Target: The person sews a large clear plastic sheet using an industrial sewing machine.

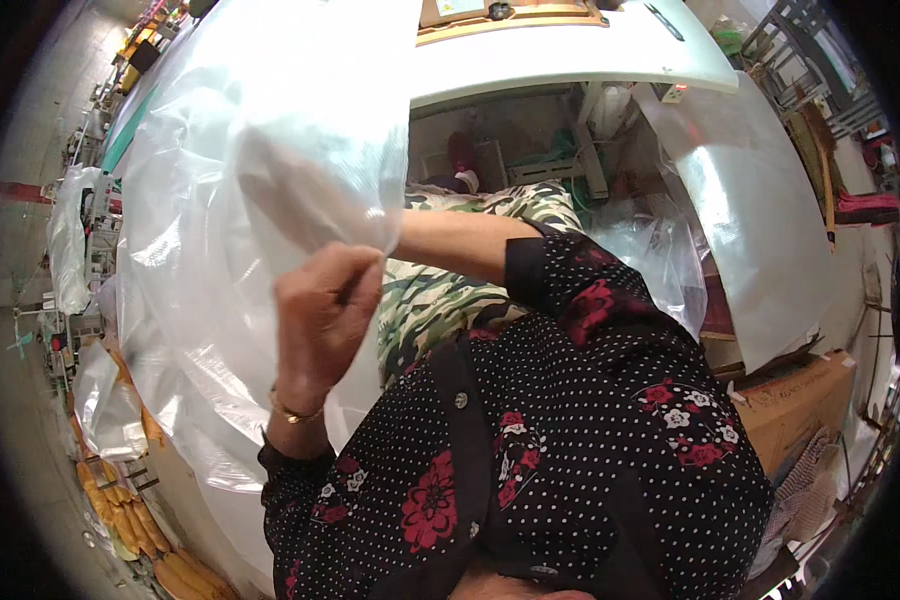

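Observation:
A large sheet of clear plastic film [190,250] hangs in folds from the white table down the left side of my lap. My left hand [325,310] is closed in a pinch on its right edge, a bracelet at the wrist. My right forearm [450,238] reaches across my lap to the left and passes behind the film. Through the film, my right hand [280,185] shows only as a blurred shape; its fingers cannot be made out.
The white table [570,60] bears a wooden board [520,22] and a dark pen-like tool [665,22]. More translucent sheeting [735,220] hangs at the right, above a cardboard box [795,410]. Yellow-orange bundles [125,510] lie on the floor at lower left.

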